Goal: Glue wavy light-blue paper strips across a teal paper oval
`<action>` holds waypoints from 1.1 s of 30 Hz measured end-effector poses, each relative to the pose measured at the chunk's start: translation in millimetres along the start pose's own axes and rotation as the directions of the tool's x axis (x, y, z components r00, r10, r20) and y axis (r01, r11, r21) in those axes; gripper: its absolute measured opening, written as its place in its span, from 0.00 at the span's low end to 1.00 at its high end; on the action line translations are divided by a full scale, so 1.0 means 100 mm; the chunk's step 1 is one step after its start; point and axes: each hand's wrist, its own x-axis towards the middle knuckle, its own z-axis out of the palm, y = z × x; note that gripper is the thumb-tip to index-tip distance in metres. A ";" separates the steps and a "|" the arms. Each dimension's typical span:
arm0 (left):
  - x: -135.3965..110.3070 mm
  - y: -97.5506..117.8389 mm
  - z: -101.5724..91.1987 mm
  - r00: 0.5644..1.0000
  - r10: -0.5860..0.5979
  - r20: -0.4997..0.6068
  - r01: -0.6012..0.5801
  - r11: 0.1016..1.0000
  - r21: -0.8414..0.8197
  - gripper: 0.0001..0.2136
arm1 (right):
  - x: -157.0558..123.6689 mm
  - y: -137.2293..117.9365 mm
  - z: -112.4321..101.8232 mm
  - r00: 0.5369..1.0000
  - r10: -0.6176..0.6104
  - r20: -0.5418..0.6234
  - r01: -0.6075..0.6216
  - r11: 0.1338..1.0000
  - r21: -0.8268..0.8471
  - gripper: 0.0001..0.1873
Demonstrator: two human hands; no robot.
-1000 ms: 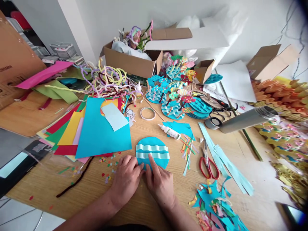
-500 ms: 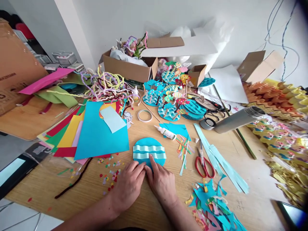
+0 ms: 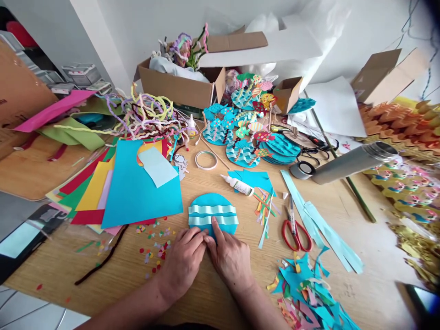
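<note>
A round blue paper disc [image 3: 213, 200] lies on the table in front of me, with two wavy light-blue paper strips [image 3: 199, 219] across it. My left hand [image 3: 185, 256] is closed, its curled fingertips at the disc's lower edge. From my right hand [image 3: 231, 259] the index finger reaches onto the lower strip and presses it. The right thumb lies at the disc's near edge, touching the left fingers, and the other right fingers are curled. What the fingertips pinch beneath is hidden. Beyond the disc lies a white glue bottle [image 3: 239, 185] on its side.
To the right are red-handled scissors [image 3: 296, 235], light-blue strips [image 3: 330, 236] and a heap of paper scraps [image 3: 309, 288]. Coloured paper sheets [image 3: 144, 197] lie left. Finished fish decorations [image 3: 244, 151], a tape roll [image 3: 206, 160] and a steel flask [image 3: 355, 162] stand farther back.
The camera view has shifted slightly. Both hands stay at the disc in nearly the same pose, the right index finger still on the lower strip.
</note>
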 end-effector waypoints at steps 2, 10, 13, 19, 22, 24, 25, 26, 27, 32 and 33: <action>0.00 0.01 0.00 1.000 -0.004 -0.005 0.004 1.000 0.006 0.11 | 0.00 0.00 0.00 1.000 -0.001 0.006 0.001 1.000 0.005 0.26; 0.00 0.02 -0.01 1.000 -0.026 0.012 0.026 1.000 0.016 0.12 | 0.00 0.00 0.01 1.000 -0.003 0.003 0.003 1.000 -0.001 0.25; 0.00 0.02 0.00 0.999 -0.040 0.014 0.039 0.999 0.013 0.11 | 0.00 0.01 0.01 1.000 0.007 0.002 -0.007 1.000 -0.007 0.25; -0.02 0.03 0.01 0.999 -0.048 0.006 0.048 0.999 -0.012 0.12 | -0.01 0.01 0.00 0.999 -0.006 -0.031 0.007 1.000 0.010 0.25; -0.02 0.03 0.00 0.999 -0.050 0.014 0.050 0.999 -0.012 0.11 | -0.01 -0.01 -0.01 1.000 0.007 -0.031 -0.005 0.999 0.039 0.26; -0.01 0.03 -0.01 0.999 -0.049 0.016 0.049 0.999 -0.008 0.11 | -0.01 -0.02 -0.02 1.000 0.022 -0.020 -0.021 0.999 0.040 0.27; 0.00 0.03 -0.02 0.999 -0.044 0.015 0.045 0.999 -0.008 0.10 | 0.00 -0.02 -0.02 1.000 0.028 -0.015 -0.027 0.999 0.035 0.27; 0.00 0.03 -0.02 0.999 -0.039 0.014 0.039 0.999 -0.008 0.10 | 0.00 -0.03 -0.02 1.000 0.028 -0.009 -0.028 0.999 0.029 0.27; 0.00 0.03 -0.03 0.999 -0.034 0.010 0.035 0.999 -0.008 0.10 | 0.00 -0.03 -0.02 1.000 0.025 -0.003 -0.025 0.999 0.023 0.26; 0.00 0.03 -0.01 0.999 -0.037 -0.010 0.036 0.999 -0.008 0.10 | 0.01 -0.01 0.00 1.000 0.007 0.001 -0.007 1.000 0.009 0.27; 0.00 0.04 -0.01 0.999 -0.037 -0.009 0.037 0.999 -0.008 0.11 | 0.01 0.00 0.00 1.000 0.004 -0.006 -0.004 1.000 0.007 0.27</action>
